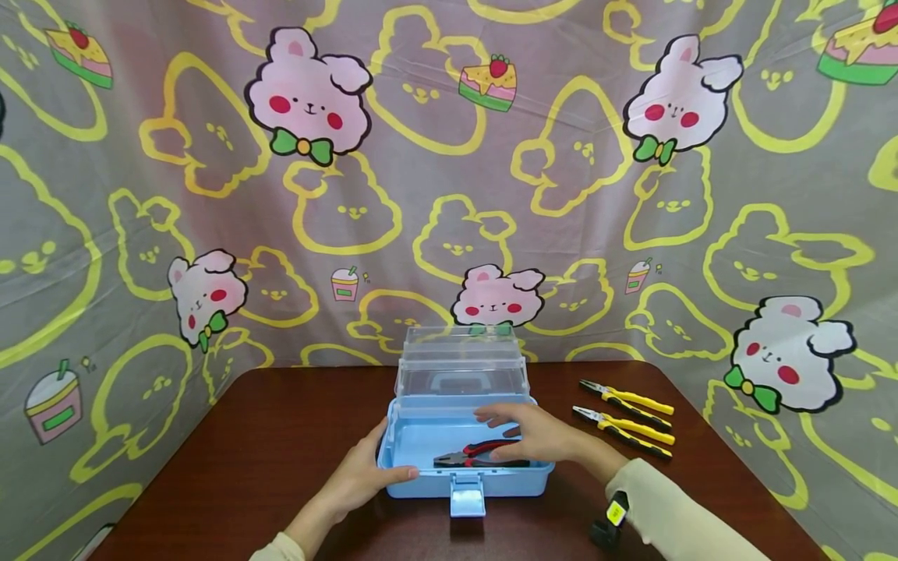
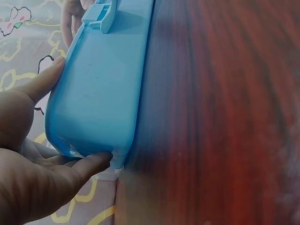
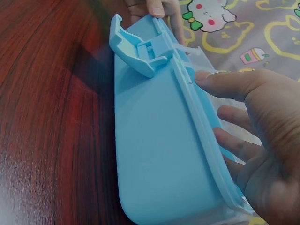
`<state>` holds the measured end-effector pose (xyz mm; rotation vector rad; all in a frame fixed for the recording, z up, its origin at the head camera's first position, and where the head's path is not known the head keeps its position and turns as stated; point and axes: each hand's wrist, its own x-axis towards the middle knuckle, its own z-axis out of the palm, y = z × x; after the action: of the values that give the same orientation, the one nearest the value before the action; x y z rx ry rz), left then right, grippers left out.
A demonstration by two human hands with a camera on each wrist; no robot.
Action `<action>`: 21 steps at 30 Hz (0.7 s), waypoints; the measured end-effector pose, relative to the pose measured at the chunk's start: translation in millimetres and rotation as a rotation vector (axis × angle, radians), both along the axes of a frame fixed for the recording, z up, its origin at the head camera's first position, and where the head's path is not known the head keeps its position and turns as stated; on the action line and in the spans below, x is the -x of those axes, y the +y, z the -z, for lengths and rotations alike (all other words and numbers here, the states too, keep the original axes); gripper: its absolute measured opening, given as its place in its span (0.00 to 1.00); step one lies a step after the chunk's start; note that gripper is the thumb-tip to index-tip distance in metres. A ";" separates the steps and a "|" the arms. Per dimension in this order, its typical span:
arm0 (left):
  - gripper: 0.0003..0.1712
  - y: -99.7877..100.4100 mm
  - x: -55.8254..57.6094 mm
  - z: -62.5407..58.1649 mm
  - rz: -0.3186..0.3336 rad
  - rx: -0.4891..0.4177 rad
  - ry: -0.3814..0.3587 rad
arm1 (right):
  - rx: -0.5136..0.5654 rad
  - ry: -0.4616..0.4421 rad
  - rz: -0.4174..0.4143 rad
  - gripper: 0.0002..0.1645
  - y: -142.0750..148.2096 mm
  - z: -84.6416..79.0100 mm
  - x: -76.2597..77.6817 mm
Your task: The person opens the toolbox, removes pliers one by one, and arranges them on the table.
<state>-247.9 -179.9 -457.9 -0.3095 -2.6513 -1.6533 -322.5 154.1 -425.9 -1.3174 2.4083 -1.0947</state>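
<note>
A light-blue plastic toolbox [image 1: 421, 488] stands on the table with its clear lid [image 1: 459, 351] raised at the back and its front latch [image 1: 467, 499] hanging down. At its left end, my left hand [image 1: 359, 477] grips the box, thumb over the front rim and fingers along the side wall [image 2: 96, 79]. Inside lie red-and-black pliers [image 1: 484, 447], jaws to the left, handles partly covered by my right hand [image 1: 536, 436]. That hand reaches in over the right side with fingers spread and loosely bent. In the right wrist view, its thumb [image 3: 225, 84] is close to the rim; the front wall hides the pliers.
Two pairs of yellow-and-black pliers lie right of the toolbox: long-nosed pliers [image 1: 641, 400] at the back, blunter-nosed pliers [image 1: 638, 428] in front. The dark red-brown wooden table [image 1: 281, 421] ends at a patterned cloth curtain [image 1: 435, 179] behind and on both sides.
</note>
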 end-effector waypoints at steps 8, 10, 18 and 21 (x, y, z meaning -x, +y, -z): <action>0.66 -1.2 1.5 0.4 0.000 0.005 -0.004 | -0.121 0.079 -0.029 0.39 -15.5 4.5 4.0; 0.66 -1.9 1.5 0.2 0.009 0.006 0.002 | -0.153 0.099 -0.029 0.38 -18.6 6.9 6.6; 0.67 -1.8 1.3 -0.1 0.008 -0.006 -0.007 | -0.276 0.112 0.000 0.38 -31.1 13.3 11.8; 0.66 -1.4 1.4 0.1 0.003 -0.009 -0.008 | -0.342 0.118 0.022 0.37 -34.5 13.6 13.3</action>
<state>-249.3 -181.3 -458.0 -0.3076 -2.6503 -1.6703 -335.8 119.7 -439.4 -1.2706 2.5523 -0.5856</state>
